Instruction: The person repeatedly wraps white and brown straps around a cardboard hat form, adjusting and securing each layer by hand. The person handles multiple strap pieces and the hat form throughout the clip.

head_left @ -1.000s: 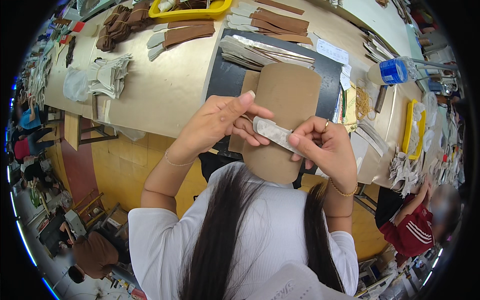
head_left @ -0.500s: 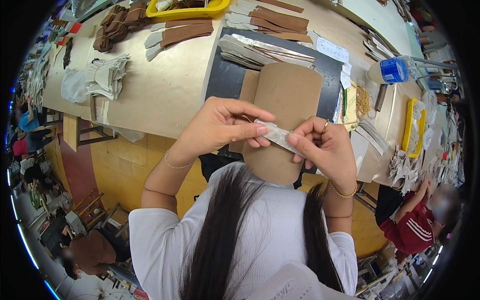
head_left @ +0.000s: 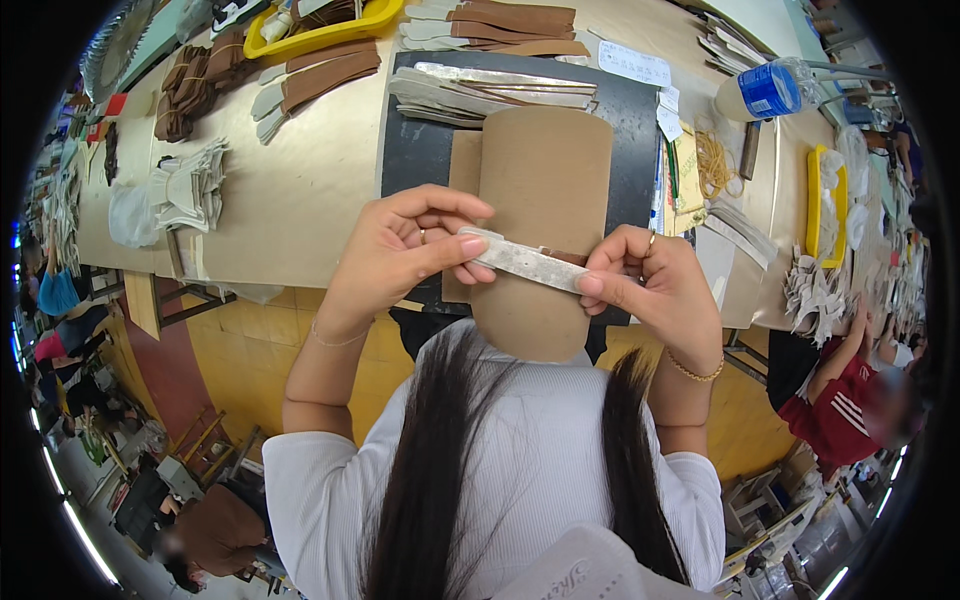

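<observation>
Between my two hands a narrow whitish-grey strip [head_left: 530, 264] is stretched, with a bit of brown showing along its upper edge. My left hand [head_left: 425, 245] pinches its left end between thumb and fingers. At the other end my right hand [head_left: 640, 275] grips it the same way. Under the strip lies a curved brown board [head_left: 545, 170], which reaches from the dark mat [head_left: 620, 150] over the table's near edge. Beyond the board, a pile of grey-white strips [head_left: 490, 90] rests on the mat.
Brown strips with pale ends [head_left: 510, 25] lie at the back, near a yellow tray [head_left: 320, 32]. To the right are a bottle with a blue label [head_left: 765, 92], rubber bands [head_left: 712, 165] and another yellow tray [head_left: 827, 205]. A co-worker in a red top [head_left: 850, 400] sits at the right.
My hands have moved apart, so more of the strip shows, and its brown edge is now visible. The whole view has shifted slightly.
</observation>
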The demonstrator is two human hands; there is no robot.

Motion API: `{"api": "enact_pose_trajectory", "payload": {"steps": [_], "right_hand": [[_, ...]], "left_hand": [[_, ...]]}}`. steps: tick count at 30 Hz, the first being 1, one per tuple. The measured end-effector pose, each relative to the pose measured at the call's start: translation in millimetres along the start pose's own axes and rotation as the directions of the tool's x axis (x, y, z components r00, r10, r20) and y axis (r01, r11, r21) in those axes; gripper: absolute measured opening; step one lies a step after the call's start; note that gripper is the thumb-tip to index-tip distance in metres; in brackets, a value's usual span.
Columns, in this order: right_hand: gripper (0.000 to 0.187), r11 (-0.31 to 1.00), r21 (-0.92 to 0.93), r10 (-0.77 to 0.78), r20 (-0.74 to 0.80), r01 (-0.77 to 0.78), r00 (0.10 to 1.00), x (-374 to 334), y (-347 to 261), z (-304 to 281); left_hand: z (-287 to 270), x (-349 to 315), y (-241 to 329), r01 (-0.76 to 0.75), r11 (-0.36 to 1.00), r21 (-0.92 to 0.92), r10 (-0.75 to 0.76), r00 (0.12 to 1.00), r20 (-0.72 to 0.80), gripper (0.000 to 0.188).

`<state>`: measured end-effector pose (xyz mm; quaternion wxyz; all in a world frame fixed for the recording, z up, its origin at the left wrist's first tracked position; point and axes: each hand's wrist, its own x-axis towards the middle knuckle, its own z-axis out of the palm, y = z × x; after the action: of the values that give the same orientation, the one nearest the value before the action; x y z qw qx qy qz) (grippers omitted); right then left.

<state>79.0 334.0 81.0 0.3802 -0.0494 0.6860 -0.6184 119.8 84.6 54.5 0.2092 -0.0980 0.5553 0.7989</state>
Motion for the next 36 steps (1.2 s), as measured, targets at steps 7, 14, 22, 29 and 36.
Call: {"api": "enact_pose_trajectory", "payload": {"steps": [7, 14, 22, 29, 36], "right_hand": [[0.017, 0.997, -0.072, 0.003, 0.005, -0.002, 1.0, 1.5, -6.5, 2.0], [0.02, 0.996, -0.09, 0.019, -0.003, -0.02, 1.0, 2.8, -7.2, 3.9], [0.019, 0.993, -0.117, 0.008, -0.031, -0.011, 0.999, 4.4, -6.3, 4.5], [0.024, 0.969, -0.244, 0.003, -0.087, -0.024, 0.996, 7.1, 0.1, 3.6], [0.029, 0.933, -0.348, 0.05, -0.111, -0.086, 0.993, 6.1, -0.9, 0.0]], "left_hand": [[-3.9, -0.1, -6.3, -0.087, 0.996, -0.025, 0.087, 0.996, 0.009, 0.025], [-5.3, 2.1, -10.2, -0.103, 0.993, -0.059, 0.104, 0.995, 0.012, 0.025], [-6.4, 7.7, -15.7, -0.086, 0.993, -0.085, 0.088, 0.996, 0.016, 0.029], [-7.9, 12.9, -20.8, -0.053, 0.989, -0.137, 0.057, 0.998, 0.022, 0.037], [-8.1, 14.1, -16.0, -0.007, 0.996, -0.09, 0.01, 0.999, 0.035, 0.038]]}}
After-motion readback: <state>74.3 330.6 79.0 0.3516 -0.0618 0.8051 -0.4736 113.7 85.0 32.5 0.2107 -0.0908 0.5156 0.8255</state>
